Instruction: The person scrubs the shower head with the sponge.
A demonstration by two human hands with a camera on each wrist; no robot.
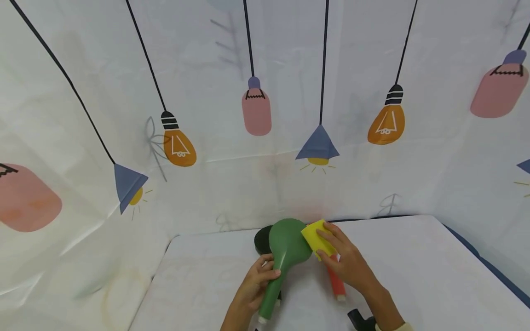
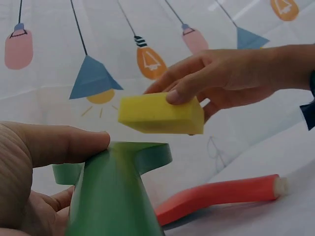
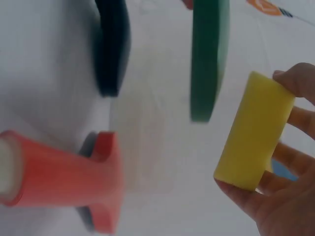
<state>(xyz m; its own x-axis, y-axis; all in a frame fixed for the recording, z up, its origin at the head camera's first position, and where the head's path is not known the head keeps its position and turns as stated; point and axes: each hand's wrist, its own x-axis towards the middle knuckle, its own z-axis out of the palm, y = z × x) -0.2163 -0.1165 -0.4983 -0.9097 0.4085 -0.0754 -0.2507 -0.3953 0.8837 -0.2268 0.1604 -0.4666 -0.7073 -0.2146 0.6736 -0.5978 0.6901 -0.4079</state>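
Note:
My left hand [image 1: 257, 282] grips the handle of a green shower head [image 1: 290, 236], its round head raised and the pale handle end pointing down. In the left wrist view, the thumb lies along the green neck. My right hand [image 1: 345, 255] holds a yellow sponge [image 1: 318, 238] between thumb and fingers. From the head camera the sponge overlaps the right edge of the green head; the right wrist view has a gap between the sponge [image 3: 256, 132] and the green rim [image 3: 206, 64].
A red shower head [image 1: 337, 282] lies on the white tabletop [image 1: 198, 276], partly hidden under my right hand. Behind the green one is a dark shower head [image 1: 262, 240], mostly covered. A white sheet printed with hanging lamps [image 1: 318, 145] rises along the table's back.

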